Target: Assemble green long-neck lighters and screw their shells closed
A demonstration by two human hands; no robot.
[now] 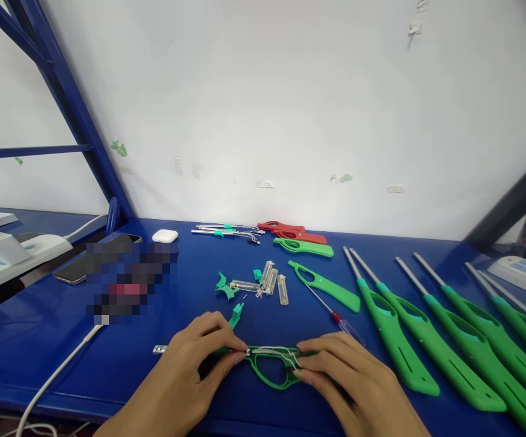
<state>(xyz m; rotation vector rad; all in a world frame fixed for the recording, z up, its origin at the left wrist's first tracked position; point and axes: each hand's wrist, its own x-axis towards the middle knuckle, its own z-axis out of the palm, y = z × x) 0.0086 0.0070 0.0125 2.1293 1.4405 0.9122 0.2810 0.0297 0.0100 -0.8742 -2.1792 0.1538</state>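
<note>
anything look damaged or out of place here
The white wall has scattered pale and green patches, like peeled tape or paint, looking marred. On the blue tabletop, the rounded white plastic case seems unrelated to the green plastic handle being worked on.

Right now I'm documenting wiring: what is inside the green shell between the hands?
Inside the green shell, white wires run along its upper side; a dark piece sits by the right fingers. What they and the left fingers cover is hidden.
</note>
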